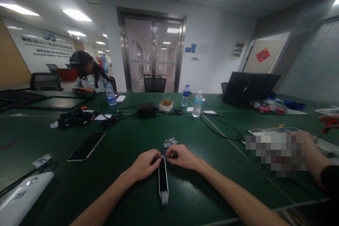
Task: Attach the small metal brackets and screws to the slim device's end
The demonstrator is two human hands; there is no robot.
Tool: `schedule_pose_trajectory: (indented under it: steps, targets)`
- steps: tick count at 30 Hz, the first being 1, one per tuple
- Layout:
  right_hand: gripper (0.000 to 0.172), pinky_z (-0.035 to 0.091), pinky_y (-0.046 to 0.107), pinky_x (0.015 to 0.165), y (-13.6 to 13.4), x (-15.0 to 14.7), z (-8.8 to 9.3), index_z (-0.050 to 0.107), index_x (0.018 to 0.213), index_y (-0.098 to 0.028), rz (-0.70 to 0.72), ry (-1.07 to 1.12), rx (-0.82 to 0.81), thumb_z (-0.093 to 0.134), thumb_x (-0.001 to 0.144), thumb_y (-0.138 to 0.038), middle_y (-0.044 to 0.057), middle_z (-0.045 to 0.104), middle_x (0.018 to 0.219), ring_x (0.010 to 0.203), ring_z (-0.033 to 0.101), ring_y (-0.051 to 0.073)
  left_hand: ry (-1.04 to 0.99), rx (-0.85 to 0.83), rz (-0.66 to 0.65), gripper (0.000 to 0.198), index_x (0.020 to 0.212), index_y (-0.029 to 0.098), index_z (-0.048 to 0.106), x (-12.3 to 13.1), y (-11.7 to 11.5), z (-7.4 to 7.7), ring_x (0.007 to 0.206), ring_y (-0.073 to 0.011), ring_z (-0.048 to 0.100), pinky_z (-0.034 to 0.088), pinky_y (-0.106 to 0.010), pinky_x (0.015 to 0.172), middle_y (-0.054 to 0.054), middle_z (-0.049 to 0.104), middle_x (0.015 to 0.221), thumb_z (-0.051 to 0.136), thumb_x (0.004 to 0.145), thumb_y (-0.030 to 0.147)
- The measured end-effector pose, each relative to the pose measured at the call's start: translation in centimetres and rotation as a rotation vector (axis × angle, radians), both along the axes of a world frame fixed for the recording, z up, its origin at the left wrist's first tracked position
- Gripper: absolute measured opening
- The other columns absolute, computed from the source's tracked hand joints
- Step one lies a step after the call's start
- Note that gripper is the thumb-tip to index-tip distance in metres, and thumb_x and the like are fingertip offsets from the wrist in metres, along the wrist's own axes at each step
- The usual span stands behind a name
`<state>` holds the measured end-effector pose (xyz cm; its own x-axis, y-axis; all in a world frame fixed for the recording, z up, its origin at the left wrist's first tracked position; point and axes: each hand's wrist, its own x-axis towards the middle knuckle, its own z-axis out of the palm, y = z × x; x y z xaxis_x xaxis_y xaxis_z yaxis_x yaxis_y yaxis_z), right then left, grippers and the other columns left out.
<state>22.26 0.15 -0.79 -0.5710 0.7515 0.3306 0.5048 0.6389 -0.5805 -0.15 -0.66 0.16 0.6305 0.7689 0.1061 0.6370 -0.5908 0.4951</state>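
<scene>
Slipping fingers could be twisting the narrow white-edged device (163, 176) or scattering the small metal parts (169, 143) just beyond. It is lying on the desk (132, 127), long axis running away from the wearer, pale end pointing back. The left hand (144, 165) is pinching its far end; the right hand (184, 157) is curling there, its grasp unclear.

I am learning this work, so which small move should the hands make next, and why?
Perhaps the right hand should gently work at the far end of the narrow device while the left hand steadies it: both hands are at that end, and the small grey parts lie just beyond.
</scene>
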Motion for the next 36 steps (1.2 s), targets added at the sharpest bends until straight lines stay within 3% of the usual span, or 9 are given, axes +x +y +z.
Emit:
schedule_pose_trajectory:
  steps: [17, 29, 36]
  targets:
    - [0.014, 0.047, 0.021, 0.065, -0.2, 0.1, 0.4, 0.064, 0.089, -0.016, -0.002, -0.014, 0.006, 0.067, 0.075, -0.015, 0.000, 0.066, 0.083, 0.070, 0.058, 0.012, 0.010, -0.019, 0.024, 0.023, 0.101, 0.019, 0.057, 0.0, 0.0, -0.1, 0.079, -0.0158, 0.054, 0.043, -0.026, 0.069, -0.003, 0.059, 0.096, 0.042, 0.092, 0.033]
    - [0.018, 0.046, 0.021, 0.063, -0.3, 0.0, 0.5, 0.063, 0.089, -0.016, -0.006, -0.012, -0.004, 0.065, 0.071, -0.012, 0.000, 0.065, 0.080, 0.067, 0.057, 0.011, 0.022, -0.014, 0.011, 0.023, 0.101, 0.019, 0.057, 0.0, -0.1, 0.1, 0.083, -0.0170, 0.054, 0.043, -0.027, 0.074, -0.003, 0.060, 0.098, 0.041, 0.092, 0.032]
    - [0.020, 0.047, 0.023, 0.068, -0.5, 0.0, 0.8, 0.062, 0.092, -0.015, 0.002, -0.055, 0.031, 0.066, 0.072, -0.015, 0.003, 0.064, 0.087, 0.074, 0.057, 0.013, -0.010, 0.007, -0.010, 0.021, 0.099, 0.018, 0.057, -0.1, 0.0, 0.1, 0.080, -0.0158, 0.054, 0.043, -0.025, 0.070, -0.003, 0.059, 0.094, 0.042, 0.093, 0.031]
